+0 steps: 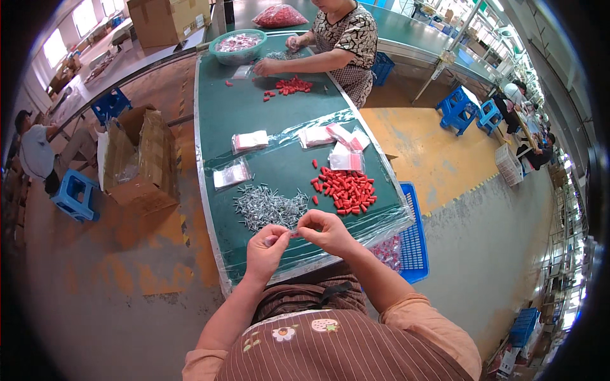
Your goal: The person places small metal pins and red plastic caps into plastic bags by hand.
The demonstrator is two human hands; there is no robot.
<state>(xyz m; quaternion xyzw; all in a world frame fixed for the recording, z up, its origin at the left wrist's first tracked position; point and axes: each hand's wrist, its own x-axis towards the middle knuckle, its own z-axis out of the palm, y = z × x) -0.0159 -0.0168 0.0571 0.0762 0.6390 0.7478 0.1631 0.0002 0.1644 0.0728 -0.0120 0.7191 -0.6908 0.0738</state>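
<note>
My left hand (265, 249) and my right hand (325, 233) meet at the near end of the table, fingertips pinched close together. Between them is a small clear zip bag (293, 234) with a reddish edge, mostly hidden by the fingers. Just beyond my left hand spreads a pile of silver screws (267, 206). A heap of red plastic plugs (346, 189) lies beyond my right hand. Flat stacks of zip bags rest farther up: one on the left (232, 174), another (250, 141) behind it, and red-striped ones (346, 159) by the plugs.
Clear film covers part of the green table (279, 114). Across it a co-worker (346, 47) handles small parts beside red plugs (292, 86) and a green basin (238, 47) of filled bags. A blue basket (414, 238) stands against the right edge. Left are a cardboard box (141, 159) and blue stool (77, 195).
</note>
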